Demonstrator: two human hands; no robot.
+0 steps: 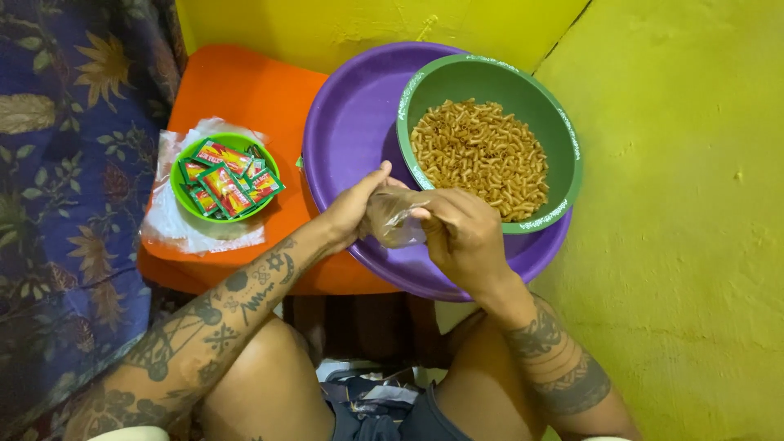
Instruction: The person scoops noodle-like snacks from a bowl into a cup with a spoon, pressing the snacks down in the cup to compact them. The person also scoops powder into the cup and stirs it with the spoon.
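Note:
Both my hands hold a small clear plastic bag point(394, 219) over the near rim of a large purple basin point(351, 122). My left hand point(353, 208) pinches its left side, and my right hand point(464, 233) grips its right side with fingers curled. Just beyond my hands, a green bowl point(563, 122) full of brown macaroni-shaped snack pieces point(482, 155) rests inside the purple basin. I cannot tell whether the bag holds anything.
An orange plastic stool point(253, 90) carries a small light-green bowl point(189, 204) of red and green sachets point(229, 184), set on clear plastic bags point(171, 233). A patterned blue cloth point(65, 163) hangs at left. Yellow-green wall and floor point(686, 204) lie at right. My bare knees are below.

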